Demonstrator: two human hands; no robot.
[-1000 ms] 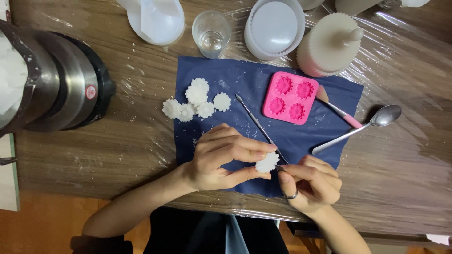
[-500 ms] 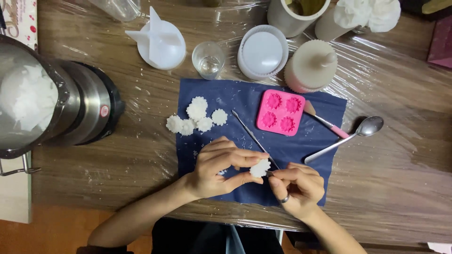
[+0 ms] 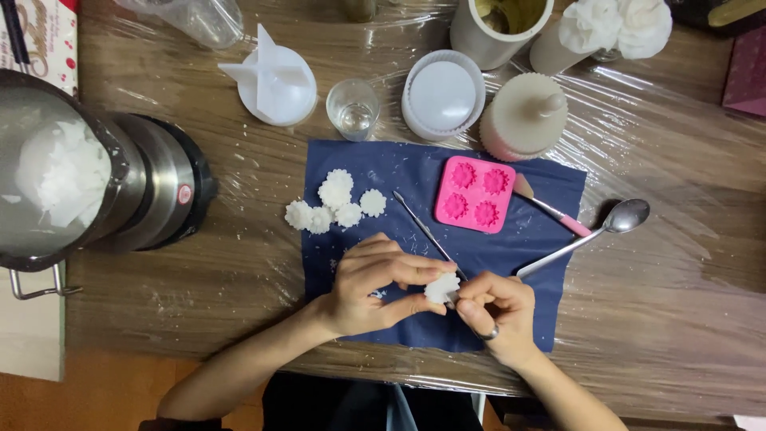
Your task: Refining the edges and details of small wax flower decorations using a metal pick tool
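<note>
1. The table (image 3: pixel 686 271), wrapped in clear plastic film, fills the view. At about nine o'clock on it stands a large steel pot (image 3: pixel 72 183) with white chunks inside.
2. A dark blue cloth (image 3: pixel 399 172) lies at the centre, and both hands work over its six o'clock edge.
3. Along the twelve o'clock side stand a beige cylinder container (image 3: pixel 523 120), a round white lidded tub (image 3: pixel 443 94), a white funnel-like piece (image 3: pixel 275 84) and a small clear glass (image 3: pixel 352 108).
4. The left hand (image 3: pixel 375 287) comes in from seven o'clock, thumb below and fingers curled over, pinching the white flower-shaped piece (image 3: pixel 441 287) at its fingertips.
5. The right hand (image 3: pixel 495 311), ring on one finger, comes in from five o'clock, fingers bent in and pressing the same piece from its three o'clock side. So both hands grasp it, and neither is nearer.
6. The piece sits between the two sets of fingertips, raised just above the cloth. It is roundish, with no clear long axis.
7. A pink four-cavity mould (image 3: pixel 473 194) lies at about one o'clock from the piece, well apart.
8. A metal spoon (image 3: pixel 590 235) lies at two o'clock, handle pointing toward the right hand.
9. A thin metal pick (image 3: pixel 419 223) runs from eleven o'clock down under the left fingers.
10. A cluster of finished white flowers (image 3: pixel 335 203) rests at ten o'clock, on the cloth's edge.
</note>
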